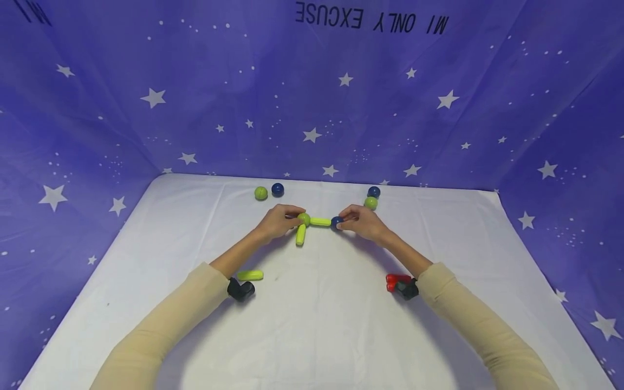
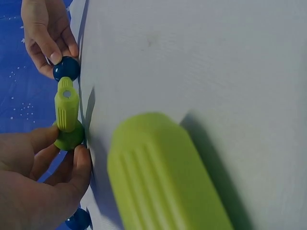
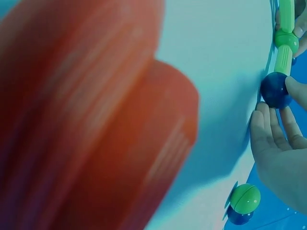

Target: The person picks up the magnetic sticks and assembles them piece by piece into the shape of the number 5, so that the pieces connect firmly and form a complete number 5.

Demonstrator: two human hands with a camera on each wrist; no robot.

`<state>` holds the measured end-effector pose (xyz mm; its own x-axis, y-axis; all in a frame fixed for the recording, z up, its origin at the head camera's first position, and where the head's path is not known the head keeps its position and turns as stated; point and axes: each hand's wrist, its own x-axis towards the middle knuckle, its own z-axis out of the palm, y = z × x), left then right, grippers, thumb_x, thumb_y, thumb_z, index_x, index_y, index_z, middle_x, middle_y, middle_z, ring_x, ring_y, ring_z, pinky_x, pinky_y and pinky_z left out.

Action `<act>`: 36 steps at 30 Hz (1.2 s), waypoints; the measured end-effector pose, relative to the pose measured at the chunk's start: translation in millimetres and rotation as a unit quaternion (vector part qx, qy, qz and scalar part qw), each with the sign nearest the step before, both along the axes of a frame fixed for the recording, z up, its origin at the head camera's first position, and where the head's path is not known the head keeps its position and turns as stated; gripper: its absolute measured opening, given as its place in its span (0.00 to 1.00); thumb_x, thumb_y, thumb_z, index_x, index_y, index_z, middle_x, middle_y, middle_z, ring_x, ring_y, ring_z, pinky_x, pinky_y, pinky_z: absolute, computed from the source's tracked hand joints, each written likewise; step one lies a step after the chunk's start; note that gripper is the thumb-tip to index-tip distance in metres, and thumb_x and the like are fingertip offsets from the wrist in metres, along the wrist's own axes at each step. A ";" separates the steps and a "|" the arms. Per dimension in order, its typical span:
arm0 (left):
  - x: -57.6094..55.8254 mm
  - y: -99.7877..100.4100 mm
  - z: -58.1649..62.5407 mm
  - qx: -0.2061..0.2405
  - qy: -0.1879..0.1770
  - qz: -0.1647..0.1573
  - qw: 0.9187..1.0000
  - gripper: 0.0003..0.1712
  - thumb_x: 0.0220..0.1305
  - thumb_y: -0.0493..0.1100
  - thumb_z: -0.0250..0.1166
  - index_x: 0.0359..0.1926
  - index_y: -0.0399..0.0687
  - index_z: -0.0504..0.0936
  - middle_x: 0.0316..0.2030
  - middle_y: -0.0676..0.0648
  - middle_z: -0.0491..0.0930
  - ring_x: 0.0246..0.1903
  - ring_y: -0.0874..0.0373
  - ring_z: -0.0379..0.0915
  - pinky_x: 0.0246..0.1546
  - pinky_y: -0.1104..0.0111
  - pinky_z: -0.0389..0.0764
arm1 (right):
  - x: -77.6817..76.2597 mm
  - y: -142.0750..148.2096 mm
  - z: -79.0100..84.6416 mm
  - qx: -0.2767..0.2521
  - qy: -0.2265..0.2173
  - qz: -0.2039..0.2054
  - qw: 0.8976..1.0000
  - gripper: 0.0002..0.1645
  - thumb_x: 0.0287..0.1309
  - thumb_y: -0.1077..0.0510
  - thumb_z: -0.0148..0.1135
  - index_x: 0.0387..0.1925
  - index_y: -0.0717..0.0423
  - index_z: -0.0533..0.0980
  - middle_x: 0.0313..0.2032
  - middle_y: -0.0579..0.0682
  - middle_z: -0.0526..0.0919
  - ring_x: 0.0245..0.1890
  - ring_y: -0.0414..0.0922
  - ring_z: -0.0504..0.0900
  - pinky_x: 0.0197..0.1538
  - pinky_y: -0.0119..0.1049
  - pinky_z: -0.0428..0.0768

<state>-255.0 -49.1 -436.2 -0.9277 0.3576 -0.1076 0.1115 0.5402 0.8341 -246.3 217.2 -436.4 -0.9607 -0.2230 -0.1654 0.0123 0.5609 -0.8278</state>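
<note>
Between the two hands runs a joined piece: a green ball [image 1: 304, 219], a yellow-green rod [image 1: 320, 222] and a dark blue ball [image 1: 337, 222]. My left hand [image 1: 283, 221] pinches the green ball between thumb and fingers. From that same ball a second yellow-green rod [image 1: 300, 234] sticks out toward the front. At the other end, my right hand [image 1: 363, 221] holds the blue ball, thumb on one side and fingertips on the other, as the right wrist view shows. A round hole shows in the free end of the second rod [image 2: 66, 103] in the left wrist view.
A loose green ball [image 1: 260, 193] and blue ball [image 1: 278, 189] lie at the back left. Behind the right hand sit another blue ball [image 1: 374, 192] and green ball [image 1: 370, 203]. One yellow-green rod [image 1: 251, 275] lies by the left forearm, red rods [image 1: 397, 280] by the right.
</note>
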 end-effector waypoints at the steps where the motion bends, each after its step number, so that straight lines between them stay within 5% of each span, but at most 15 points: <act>1: -0.7 -0.2 0.4 -0.001 0.000 -0.002 1.000 0.21 0.70 0.40 0.63 0.61 0.41 0.80 0.57 0.42 0.80 0.59 0.47 0.74 0.50 0.62 0.79 | -0.3 0.1 0.2 0.001 0.001 0.001 1.000 0.18 0.58 0.61 0.71 0.49 0.63 0.79 0.43 0.55 0.83 0.44 0.49 0.80 0.48 0.39 0.75; 10: -2.7 -3.9 4.0 -0.006 0.004 -0.007 1.000 0.21 0.70 0.40 0.63 0.62 0.40 0.79 0.58 0.41 0.79 0.60 0.46 0.73 0.57 0.59 0.75 | -4.3 14.1 6.3 -0.007 0.028 -0.025 0.999 0.23 0.62 0.58 0.69 0.55 0.66 0.77 0.47 0.58 0.83 0.49 0.53 0.81 0.49 0.41 0.78; 16: -3.4 -3.9 4.2 -0.002 0.008 -0.009 1.000 0.21 0.70 0.40 0.63 0.61 0.40 0.79 0.58 0.41 0.79 0.60 0.45 0.73 0.59 0.58 0.73 | -13.1 39.1 7.3 0.010 0.092 -0.125 0.988 0.17 0.63 0.59 0.67 0.50 0.64 0.79 0.45 0.59 0.84 0.45 0.51 0.82 0.43 0.37 0.77; 22: -4.2 -2.5 1.7 -0.001 0.011 -0.011 1.000 0.21 0.70 0.41 0.63 0.61 0.40 0.79 0.57 0.41 0.80 0.59 0.45 0.73 0.59 0.57 0.73 | -23.3 56.6 2.0 0.023 0.119 -0.207 0.971 0.18 0.61 0.60 0.66 0.51 0.65 0.79 0.45 0.60 0.82 0.46 0.52 0.79 0.48 0.37 0.73; 36: -1.3 -1.9 2.4 -0.005 -0.001 -0.010 1.000 0.21 0.70 0.40 0.63 0.62 0.41 0.79 0.58 0.42 0.80 0.58 0.46 0.74 0.57 0.58 0.75 | -29.3 64.3 3.7 0.049 0.042 -0.145 0.987 0.24 0.61 0.59 0.68 0.57 0.63 0.77 0.54 0.63 0.80 0.56 0.58 0.76 0.48 0.40 0.75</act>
<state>-256.3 -51.0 -433.7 -0.9200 0.3755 -0.1119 0.1218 0.5455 0.8292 -275.7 281.5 -432.7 -0.9930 0.0761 -0.0900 0.1178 0.6218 -0.7742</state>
